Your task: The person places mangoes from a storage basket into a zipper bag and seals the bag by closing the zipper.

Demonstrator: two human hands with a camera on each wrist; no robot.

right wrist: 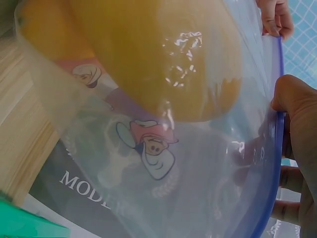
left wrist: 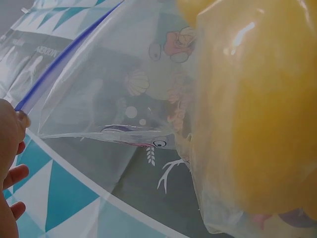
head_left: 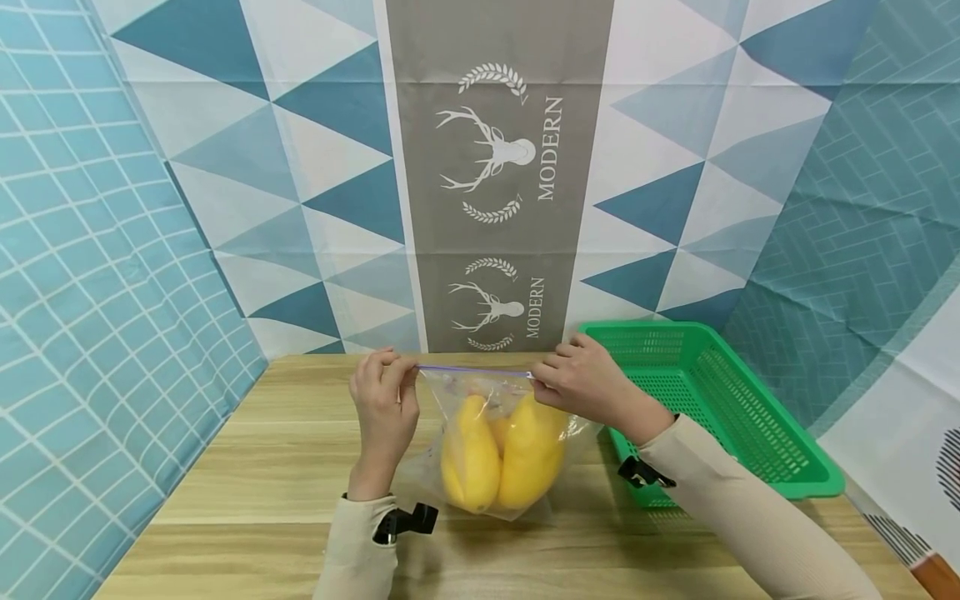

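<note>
A clear zip bag with cartoon prints holds several yellow mangoes and sits upright on the wooden table. Its purple-blue zip strip is stretched straight between both hands. My left hand pinches the strip's left end between thumb and finger; its other fingers are apart from the bag in the left wrist view. At the other end, my right hand pinches the strip by a small white slider. From the right wrist, the thumb presses one side of the strip with the fingers behind it.
A green perforated basket stands at the right, just beside the bag and under the right forearm. Patterned cloth hangs behind the wooden table, and blue tile-pattern cloth covers the left side.
</note>
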